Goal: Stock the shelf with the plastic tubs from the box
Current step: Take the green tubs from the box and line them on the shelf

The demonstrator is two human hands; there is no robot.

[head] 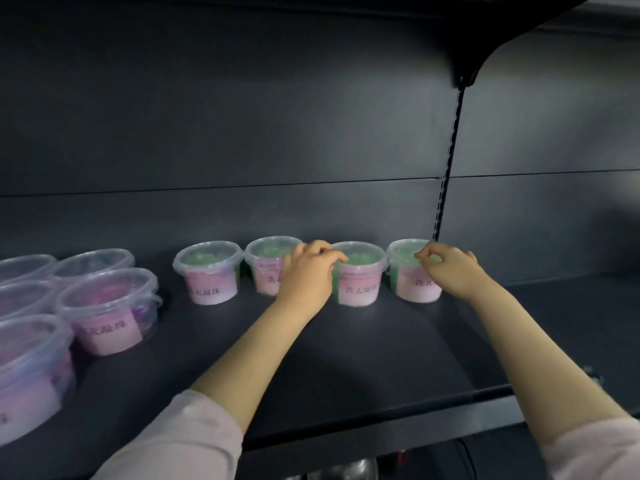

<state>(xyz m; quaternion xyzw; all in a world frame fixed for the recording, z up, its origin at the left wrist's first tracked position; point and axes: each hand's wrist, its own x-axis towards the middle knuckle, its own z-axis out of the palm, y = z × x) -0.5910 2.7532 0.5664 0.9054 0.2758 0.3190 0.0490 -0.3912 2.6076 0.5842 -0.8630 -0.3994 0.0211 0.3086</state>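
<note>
1. The third tub [360, 289] and the end tub [406, 282], both small, clear and filled with green, stand upright on the shelf [381, 358], one under each of our hands.
2. Our left grip [308, 271] has its fingers curled over the near rim of the third tub's lid and holds it there. The palm sits on the side toward the second tub [265, 268], partly covering it.
3. Our right grip [450, 268] is nearly closed, thumb and forefinger pinching the lid edge of the end tub from the outer side.
4. We judge that both holds sit at the rim so the tubs can be nudged and turned without tipping, with the pink labels kept facing out.
5. Beyond the left grip, away from the right one, the second tub and the first tub [211, 271] continue the same row along the back. The four stand close together with labels forward, which reads as deliberate facing.
6. Farther out on that side sits a cluster of larger purple tubs [107, 306], kept apart, likely sorted by kind.
7. Just behind the right grip a slotted upright [450, 150] rises against the back panel, so the row ends there.
8. The box is out of view, so we cannot tell how much stock remains. The shelf in front of both grips is bare.
</note>
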